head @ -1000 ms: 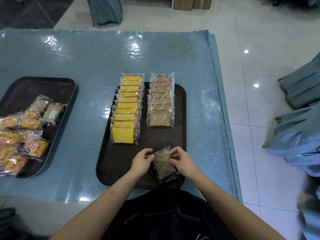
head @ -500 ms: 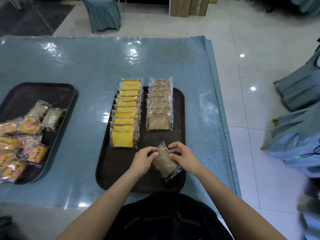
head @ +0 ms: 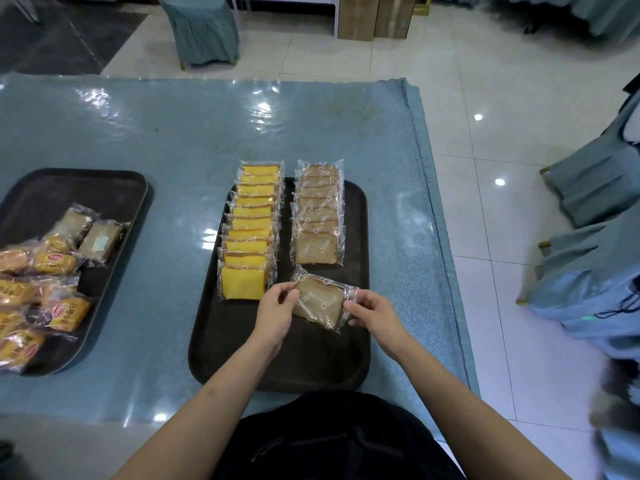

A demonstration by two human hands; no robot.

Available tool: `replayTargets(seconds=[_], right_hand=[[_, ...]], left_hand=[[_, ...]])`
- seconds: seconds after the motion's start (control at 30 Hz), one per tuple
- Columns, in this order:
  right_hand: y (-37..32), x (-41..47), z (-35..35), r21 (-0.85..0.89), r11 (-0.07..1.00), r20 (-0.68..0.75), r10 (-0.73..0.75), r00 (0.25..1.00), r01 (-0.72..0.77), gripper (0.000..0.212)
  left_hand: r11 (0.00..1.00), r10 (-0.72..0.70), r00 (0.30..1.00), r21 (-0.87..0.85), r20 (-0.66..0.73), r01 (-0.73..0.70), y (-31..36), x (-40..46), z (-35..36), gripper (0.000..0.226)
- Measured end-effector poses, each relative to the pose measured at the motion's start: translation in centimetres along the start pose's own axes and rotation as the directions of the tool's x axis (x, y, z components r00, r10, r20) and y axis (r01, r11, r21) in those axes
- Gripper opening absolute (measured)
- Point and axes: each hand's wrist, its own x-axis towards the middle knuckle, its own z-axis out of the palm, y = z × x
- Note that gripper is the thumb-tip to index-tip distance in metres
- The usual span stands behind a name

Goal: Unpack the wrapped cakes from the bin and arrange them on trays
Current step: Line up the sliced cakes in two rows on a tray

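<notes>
A dark tray (head: pixel 356 223) lies in front of me on the blue table. On it stand a row of wrapped yellow cakes (head: pixel 251 233) on the left and a row of wrapped brown cakes (head: pixel 318 216) on the right. I hold one more wrapped brown cake (head: pixel 320 301) tilted just above the tray, right below the brown row. My left hand (head: pixel 275 311) pinches its left edge and my right hand (head: pixel 372 311) pinches its right edge.
A second dark tray (head: pixel 114 188) at the left holds a loose pile of orange-wrapped buns (head: pixel 41 292) and two brownish wrapped cakes (head: pixel 88 233). The table's right edge (head: pixel 440 216) drops to a tiled floor. Covered chairs (head: pixel 595 258) stand at the right.
Both hands have carried the brown cake forward from the tray's near end to just below the brown row and turned it more level.
</notes>
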Motion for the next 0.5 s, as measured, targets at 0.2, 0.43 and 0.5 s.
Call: replayTargets(seconds=[0.2, 0.43, 0.5], right_hand=[[-0.3, 1.0, 0.2, 0.011, 1.0, -0.089, 0.004, 0.996, -0.003, 0.01], [-1.3, 2.5, 0.8, -0.031, 0.999, -0.179, 0.01, 0.984, -0.016, 0.009], [-1.5, 3.0, 0.9, -0.064, 0.998, -0.187, 0.005, 0.982, -0.017, 0.007]], left_hand=[[0.996, 0.026, 0.999, 0.087, -0.021, -0.024, 0.2, 0.2, 0.1, 0.019], [0.943, 0.106, 0.993, 0.321, -0.043, -0.087, 0.4, 1.5, 0.1, 0.023], [0.931, 0.104, 0.994, 0.355, -0.036, -0.085, 0.5, 2.0, 0.2, 0.025]])
